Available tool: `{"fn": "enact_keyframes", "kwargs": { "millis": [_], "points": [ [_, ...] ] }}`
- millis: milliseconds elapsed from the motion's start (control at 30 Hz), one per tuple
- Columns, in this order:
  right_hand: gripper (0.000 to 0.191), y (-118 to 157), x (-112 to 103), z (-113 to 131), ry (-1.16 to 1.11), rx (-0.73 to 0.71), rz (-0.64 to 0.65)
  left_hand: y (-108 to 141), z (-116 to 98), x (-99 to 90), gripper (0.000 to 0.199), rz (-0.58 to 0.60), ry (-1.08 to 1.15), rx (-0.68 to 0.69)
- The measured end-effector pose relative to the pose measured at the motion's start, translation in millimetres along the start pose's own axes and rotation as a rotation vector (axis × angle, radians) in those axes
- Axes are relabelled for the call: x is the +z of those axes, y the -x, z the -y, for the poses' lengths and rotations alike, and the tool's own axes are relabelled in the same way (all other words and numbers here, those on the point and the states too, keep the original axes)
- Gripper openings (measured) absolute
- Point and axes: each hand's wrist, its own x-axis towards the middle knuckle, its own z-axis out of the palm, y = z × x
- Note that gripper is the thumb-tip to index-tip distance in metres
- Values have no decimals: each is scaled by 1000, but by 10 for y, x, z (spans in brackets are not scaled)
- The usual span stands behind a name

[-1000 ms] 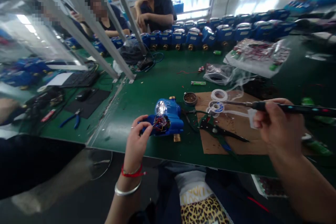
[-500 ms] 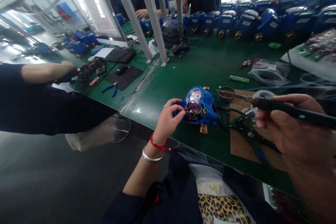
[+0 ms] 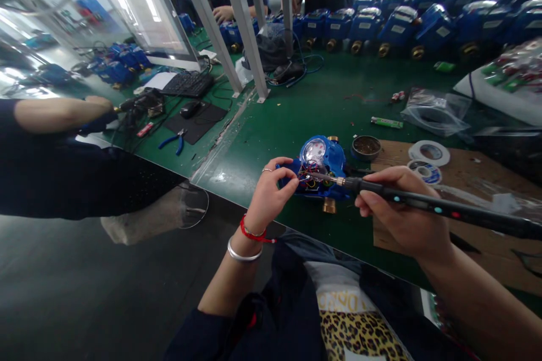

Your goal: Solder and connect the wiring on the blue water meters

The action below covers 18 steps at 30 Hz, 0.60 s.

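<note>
A blue water meter with brass ends lies on the green bench, its housing open and thin coloured wires showing. My left hand is at its left side, thumb and forefinger pinched on a thin wire by the opening. In my right hand is a black soldering iron, held like a pen from the right. The iron's tip reaches in among the wires, close to my left fingertips. Whether it touches a wire is too small to tell.
Right of the meter are a round solder tin, a tape roll and a solder spool on cardboard. Blue meters line the back. Metal posts rise at centre. A co-worker's arm is at left; blue pliers lie nearby.
My right hand has brought the soldering iron leftward, from over the cardboard to the meter's wires. My left hand keeps its pinch by the opening.
</note>
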Motion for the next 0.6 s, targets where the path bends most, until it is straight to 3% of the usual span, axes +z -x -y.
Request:
{"fn": "enact_keyframes", "kwargs": {
  "millis": [167,600],
  "points": [
    [18,-3,59,-18,116,-20,7,-6,7,6,11,-1,-1,-1],
    [19,-21,52,-17,90,44,18,-15,5,10,11,-7,-14,8]
  ]
}}
